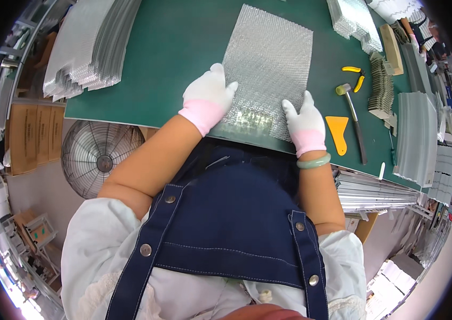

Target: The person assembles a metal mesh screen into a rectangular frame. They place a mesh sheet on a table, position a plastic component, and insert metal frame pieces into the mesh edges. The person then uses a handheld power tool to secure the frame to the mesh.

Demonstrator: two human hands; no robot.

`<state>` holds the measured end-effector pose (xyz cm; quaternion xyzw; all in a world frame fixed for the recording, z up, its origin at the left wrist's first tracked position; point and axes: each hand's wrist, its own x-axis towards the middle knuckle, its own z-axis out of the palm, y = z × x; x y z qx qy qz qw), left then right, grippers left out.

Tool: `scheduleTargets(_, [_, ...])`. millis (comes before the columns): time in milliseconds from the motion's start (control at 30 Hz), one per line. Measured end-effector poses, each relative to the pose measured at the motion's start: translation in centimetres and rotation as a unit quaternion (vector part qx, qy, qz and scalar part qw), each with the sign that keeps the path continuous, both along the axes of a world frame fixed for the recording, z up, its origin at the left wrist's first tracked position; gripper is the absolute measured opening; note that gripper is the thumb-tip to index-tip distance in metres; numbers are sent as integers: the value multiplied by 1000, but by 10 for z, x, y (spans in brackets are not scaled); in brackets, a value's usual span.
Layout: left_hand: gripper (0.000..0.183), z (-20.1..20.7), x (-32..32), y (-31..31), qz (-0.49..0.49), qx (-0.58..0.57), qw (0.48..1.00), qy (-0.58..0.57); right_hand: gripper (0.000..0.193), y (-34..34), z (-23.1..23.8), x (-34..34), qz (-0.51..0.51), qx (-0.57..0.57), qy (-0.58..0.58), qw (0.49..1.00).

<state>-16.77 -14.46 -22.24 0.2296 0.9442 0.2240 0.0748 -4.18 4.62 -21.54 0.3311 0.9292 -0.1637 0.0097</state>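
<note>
A silvery, finely textured metal mesh sheet (pixel 271 58) lies over the green tabletop in front of me, its near end close to the table edge. My left hand (pixel 205 100), in a white glove with a pink cuff, holds the sheet's left edge, thumb on top and forefinger along the side. At the lower right edge, my right hand (pixel 306 125) in a matching glove grips the sheet between thumb and fingers. Several fingers of both hands are hidden. A yellow scraper (pixel 337 133) and a hammer (pixel 351 104) lie right of my right hand.
Stacked metal sheets (pixel 95 45) stand at the left end of the green table (pixel 178 32), with another stack (pixel 354 21) at the far right. Yellow-handled pliers (pixel 360 77), a row of metal pieces (pixel 381 88) and corrugated sheets (pixel 417 138) lie rightward. A floor fan (pixel 103 160) stands below left.
</note>
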Motion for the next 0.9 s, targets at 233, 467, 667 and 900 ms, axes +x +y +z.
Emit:
scheduleTargets(233, [49,-4,9,-2,22,-34,995,94,75,-1,-13,8,5,91,36,995])
scheduleTargets(467, [58,19,-7,-2,-5,-24,998,-50,71,1,12,5,53,-11,42,998])
scheduleTargets(667, [67,22,-10,-7,-62,-44,994,-77,70,3,14,6,65,6,-40,997])
scheduleTargets(900, [71,11,6,-4,-15,-25,999,-26,37,-12,-8,38,136,173,118,968])
